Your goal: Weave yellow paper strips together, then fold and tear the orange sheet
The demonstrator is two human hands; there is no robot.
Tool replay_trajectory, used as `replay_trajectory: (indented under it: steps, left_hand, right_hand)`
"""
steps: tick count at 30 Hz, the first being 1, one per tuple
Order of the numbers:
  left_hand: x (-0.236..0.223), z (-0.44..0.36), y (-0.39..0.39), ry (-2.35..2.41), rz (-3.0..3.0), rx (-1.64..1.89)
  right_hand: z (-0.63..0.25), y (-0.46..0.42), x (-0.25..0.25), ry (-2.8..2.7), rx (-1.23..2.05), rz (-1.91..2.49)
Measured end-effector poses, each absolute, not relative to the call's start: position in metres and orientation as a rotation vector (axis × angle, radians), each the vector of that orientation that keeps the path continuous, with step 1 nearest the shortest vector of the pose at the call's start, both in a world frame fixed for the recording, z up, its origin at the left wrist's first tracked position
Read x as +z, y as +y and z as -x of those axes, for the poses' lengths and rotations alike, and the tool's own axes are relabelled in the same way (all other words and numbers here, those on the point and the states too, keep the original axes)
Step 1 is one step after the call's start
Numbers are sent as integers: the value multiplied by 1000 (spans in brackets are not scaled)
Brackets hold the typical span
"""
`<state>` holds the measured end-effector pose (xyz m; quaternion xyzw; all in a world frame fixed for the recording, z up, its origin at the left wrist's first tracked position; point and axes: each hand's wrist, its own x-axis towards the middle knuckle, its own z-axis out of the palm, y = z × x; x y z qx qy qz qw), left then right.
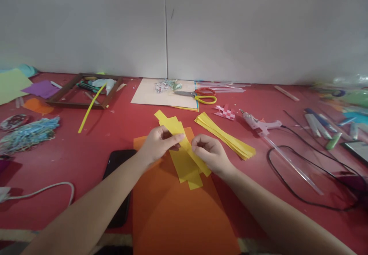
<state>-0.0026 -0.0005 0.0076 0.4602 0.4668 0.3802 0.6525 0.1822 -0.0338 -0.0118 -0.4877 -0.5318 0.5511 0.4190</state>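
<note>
My left hand [161, 144] is closed, with thumb and fingers pinching a yellow paper strip [198, 160] that slants down to the right. My right hand [212, 153] is curled shut, its fingertips pinched at the strip's right edge. Beneath the strip lie wider yellow paper pieces [181, 167], partly hidden by the hands and the strip. They rest over a large orange sheet [184, 216]. Beyond my right hand, a fanned stack of yellow strips [227, 137] lies on the red table [94, 163].
A black phone [119, 213] is partly under my left forearm. Scissors [205, 95] rest by cream paper [146, 94] at the back. A pink glue gun [260, 125] with a black cord [290, 197] lies right. A wooden frame [77, 105] holds small items; several markers [316, 125] lie far right.
</note>
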Motion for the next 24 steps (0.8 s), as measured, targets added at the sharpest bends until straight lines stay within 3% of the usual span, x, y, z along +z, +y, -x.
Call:
replay_trajectory:
  steps: [19,24]
  left_hand:
    - [4,14,18,1235,-646,1431]
    - [6,13,15,1160,-638,1070]
  right_hand:
    - [-186,-33,-17,-1163,1453,1147]
    - [-187,-31,-21,-1034,1417,1027]
